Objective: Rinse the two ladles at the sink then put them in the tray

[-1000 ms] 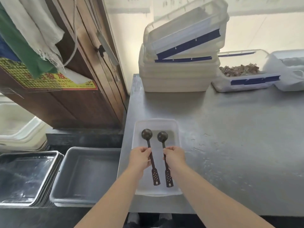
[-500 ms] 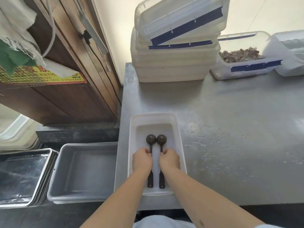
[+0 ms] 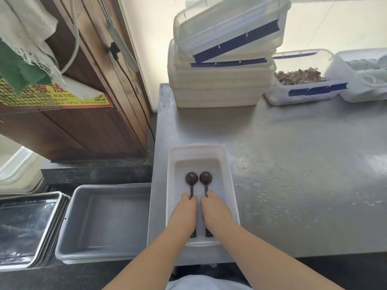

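**Two dark ladles lying in the white tray**

While both hands are resting inside the white tray point(image 3: 230, 178), the two ladles are lying side by side on its floor, bowls pointing away from the person, handles running back toward the near rim. Farthest left, stacked metal pans point(image 3: 25, 229) are sitting low beside a grey tub point(image 3: 104, 220), which is butting against the steel counter point(image 3: 293, 164) edge. The tray is sitting at the counter's near left corner, its near end almost at the front edge.

The left ladle point(image 3: 191, 178) is showing a round, dark, matte bowl and a slim dark handle; the left hand point(image 3: 184, 212) is curling over that handle, fingers closing on it. The right ladle point(image 3: 205, 177) is looking the same, its bowl nearly touching its twin, and the right hand point(image 3: 215, 212) is gripping its handle likewise.

Right of the tray, wet bare counter is stretching wide. Stacked lidded containers point(image 3: 219, 80) are standing at the far edge, well apart.
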The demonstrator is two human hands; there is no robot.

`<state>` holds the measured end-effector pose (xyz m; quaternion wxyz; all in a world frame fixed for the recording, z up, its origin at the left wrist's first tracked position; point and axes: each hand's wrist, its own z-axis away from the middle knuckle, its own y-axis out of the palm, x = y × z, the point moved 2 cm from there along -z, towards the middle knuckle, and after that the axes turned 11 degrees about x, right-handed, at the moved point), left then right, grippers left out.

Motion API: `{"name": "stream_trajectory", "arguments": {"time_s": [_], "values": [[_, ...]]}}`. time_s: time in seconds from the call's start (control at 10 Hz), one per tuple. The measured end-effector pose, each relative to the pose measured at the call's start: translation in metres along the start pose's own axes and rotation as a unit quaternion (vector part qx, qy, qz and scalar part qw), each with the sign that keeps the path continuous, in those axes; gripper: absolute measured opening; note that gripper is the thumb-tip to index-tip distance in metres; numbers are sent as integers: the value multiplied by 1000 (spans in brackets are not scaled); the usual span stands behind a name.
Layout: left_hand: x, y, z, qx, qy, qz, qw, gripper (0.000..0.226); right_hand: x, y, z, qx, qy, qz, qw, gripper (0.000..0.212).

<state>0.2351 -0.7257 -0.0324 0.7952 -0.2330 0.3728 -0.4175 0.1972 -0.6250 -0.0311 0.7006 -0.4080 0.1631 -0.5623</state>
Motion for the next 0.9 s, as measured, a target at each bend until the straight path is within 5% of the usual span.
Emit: {"name": "stream_trajectory", "arguments": {"time_s": [0.3,0.6,0.8,0.9], "values": [[6,2,-2,-14,-14,15,1000,29,-6,2,-2,-12,-15,13,1000,27],[-1,1,2,-32,-12,30,999,11,-7,-2,2,-19,-16,0,1000,24],[-6,-9,15,-16,-31,-16,999,43,-6,-11,15,-30,-10,-34,999,19],[-8,-27,31,-50,2,-12,999,59,-2,-29,33,-114,-56,-23,992,16]]}}
